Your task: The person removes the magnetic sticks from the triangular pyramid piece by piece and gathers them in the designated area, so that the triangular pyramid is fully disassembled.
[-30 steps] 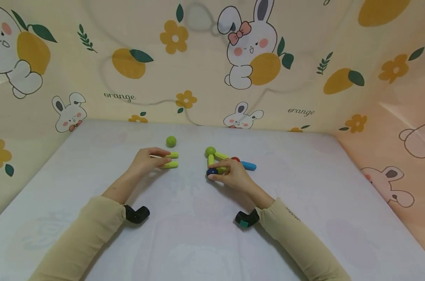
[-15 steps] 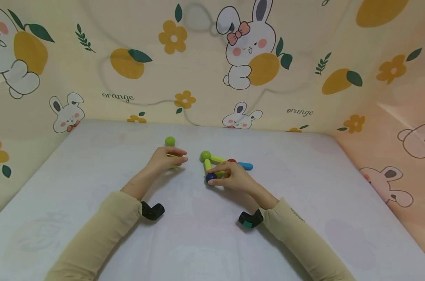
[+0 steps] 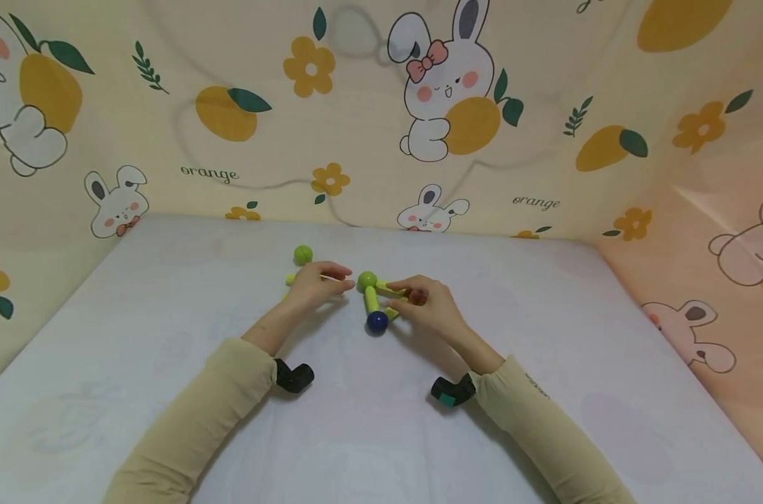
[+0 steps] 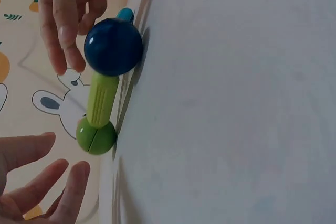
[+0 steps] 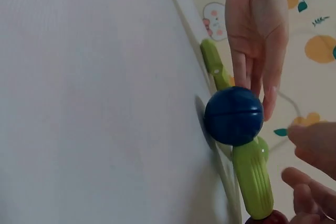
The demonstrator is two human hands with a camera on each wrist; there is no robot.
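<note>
A small magnetic-looking ball-and-rod build lies on the white table: a green ball (image 3: 367,281) and a dark blue ball (image 3: 377,322) joined by a yellow-green rod (image 3: 372,299). More yellow-green rods run from both balls to the right, partly behind my right hand (image 3: 433,308). A red ball (image 5: 268,217) ends one rod in the right wrist view. My right hand hovers over these rods, thumb and fingers parted, apart from the blue ball. Just left of the green ball, my left hand (image 3: 318,285) has its fingers spread and holds nothing.
Behind my left hand sits a loose green ball (image 3: 303,255). The end of a loose yellow-green rod (image 3: 290,279) shows beside that hand. A blue rod tip (image 4: 126,14) pokes out past the blue ball. A printed curtain (image 3: 356,105) stands behind the table.
My left hand has moved right, past the loose rods, to the build's green ball. My right hand has let go of the blue ball and shifted slightly right; the build's near side has turned slightly.
</note>
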